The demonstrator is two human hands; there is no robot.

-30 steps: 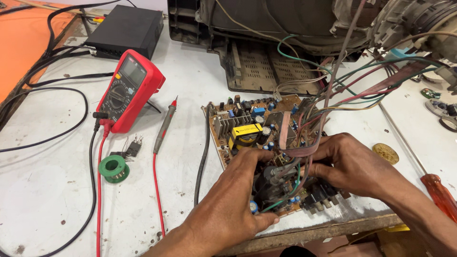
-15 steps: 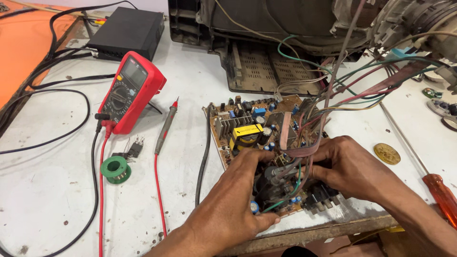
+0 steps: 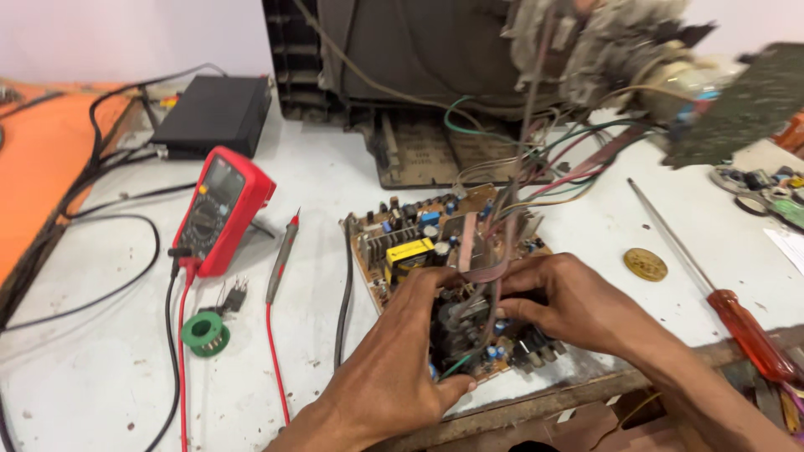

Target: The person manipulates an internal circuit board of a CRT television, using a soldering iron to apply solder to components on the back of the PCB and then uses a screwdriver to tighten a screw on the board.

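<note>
Both hands work over a brown circuit board that lies flat on the white bench, close to its near edge. The left hand comes in from below, its fingers curled around a dark, bulky component mounted on the near part of the board, thumb on the near side. The right hand closes on the same component from the opposite side, fingers bent and pressed against its top; the two hands nearly meet over it. A bundle of coloured wires rises from the board between the hands and runs up to the back of a dusty picture tube beyond them.

Beyond the left hand's fingertips the board carries a yellow block-shaped part. Well to the left of the left hand stand a red multimeter, its red probe lying just beside it, and a green spool of solder nearer the person. A black box sits farther off behind the multimeter. To the right of the right hand lie a round brass-coloured disc and, past it, a long screwdriver with an orange-red handle.
</note>
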